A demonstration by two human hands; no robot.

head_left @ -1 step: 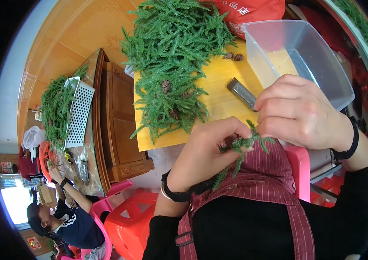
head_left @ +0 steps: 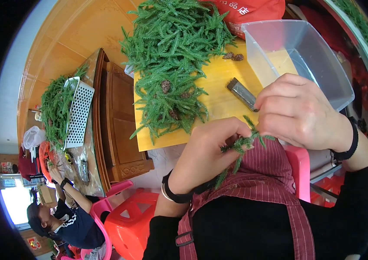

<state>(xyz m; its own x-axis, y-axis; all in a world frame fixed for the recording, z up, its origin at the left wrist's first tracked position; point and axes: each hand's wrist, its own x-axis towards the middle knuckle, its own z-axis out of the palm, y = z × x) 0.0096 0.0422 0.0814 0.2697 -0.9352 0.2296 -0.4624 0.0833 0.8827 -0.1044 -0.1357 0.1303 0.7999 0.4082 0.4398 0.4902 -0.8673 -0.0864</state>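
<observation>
In front of my apron, my left hand pinches a small green artificial pine sprig, whose leafy tips stick out above and below the fingers. My right hand is closed at the sprig's right side, fingertips pressed together on its leaves; anything tiny between them is hidden. Just past the right fingers, a bundle of thin dark strips or wires lies on the yellow tabletop. A large heap of pine sprigs covers the table's far left, with a brown pine cone on its nearer part.
A clear plastic bin stands at the right, with a red bag behind it. Two pine cones lie beside the heap. At left, a co-worker sits by another table holding a white perforated basket. A red stool stands between.
The sprig has turned slightly in my fingers, its upper tip now standing higher and leaning left. My right fingertips have shifted a little; my left hand stays nearly still.
</observation>
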